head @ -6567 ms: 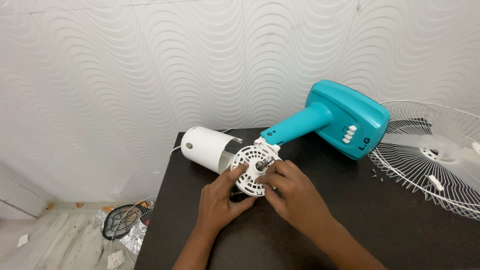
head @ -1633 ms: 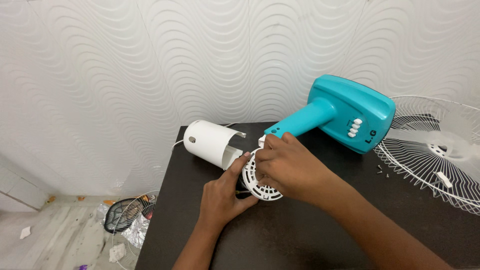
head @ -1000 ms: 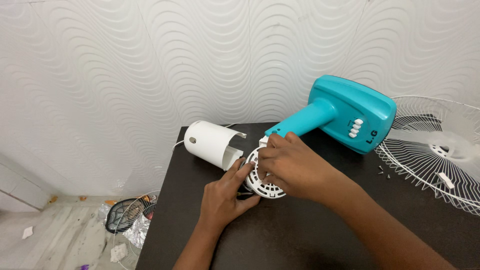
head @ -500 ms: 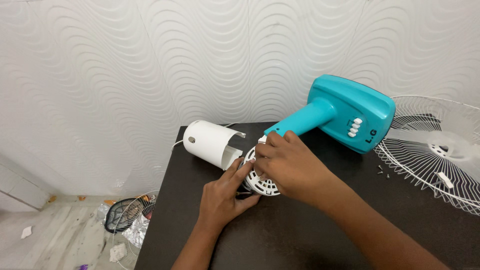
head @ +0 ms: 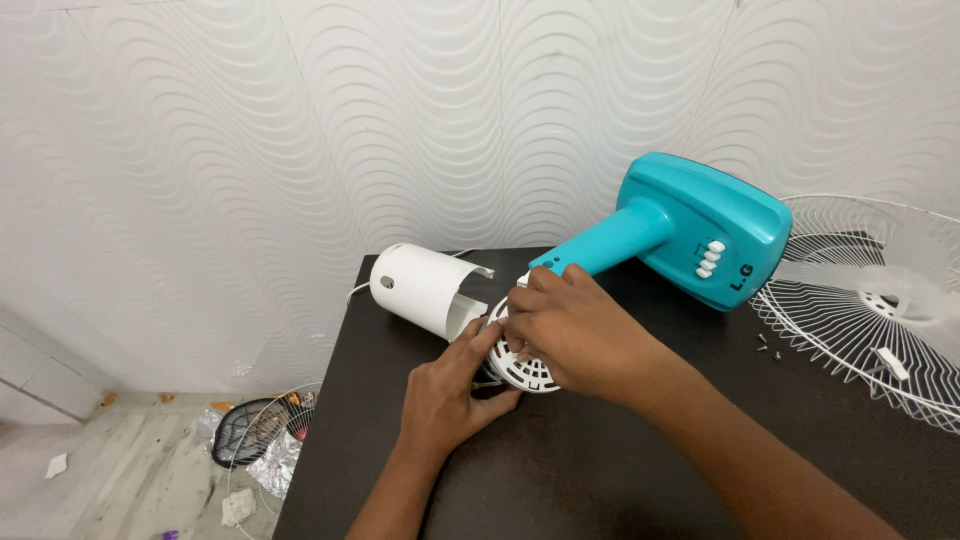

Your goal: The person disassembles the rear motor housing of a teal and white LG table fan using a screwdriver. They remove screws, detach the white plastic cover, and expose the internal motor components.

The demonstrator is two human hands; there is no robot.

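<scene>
Head view
Fan body: a teal stand (head: 610,245) with its wide base (head: 705,232) lies on its side on the dark table (head: 560,470), centre to upper right of the frame; its long axis slants from the base at upper right down to the motor end at centre.
Motor end: the white slotted motor front (head: 525,372) faces toward the lower right, mostly hidden by the hands; the white cylindrical rear cover (head: 425,290) sits just left of it, pointing to the upper left.
Right hand (head: 570,335): fingers curled over the top of the slotted motor front, gripping its rim near the neck of the stand; back of the hand toward the camera.
Right arm: runs in from the lower right corner, wrist bent a little downward.
Left hand (head: 450,390): partly closed, fingertips pressed on the left edge of the motor front, thumb below it.
Left arm: rises from the bottom edge, centre-left.
Right edge: a white wire guard (head: 850,320) lies flat on the table, with small screws (head: 768,345) near it.
</scene>
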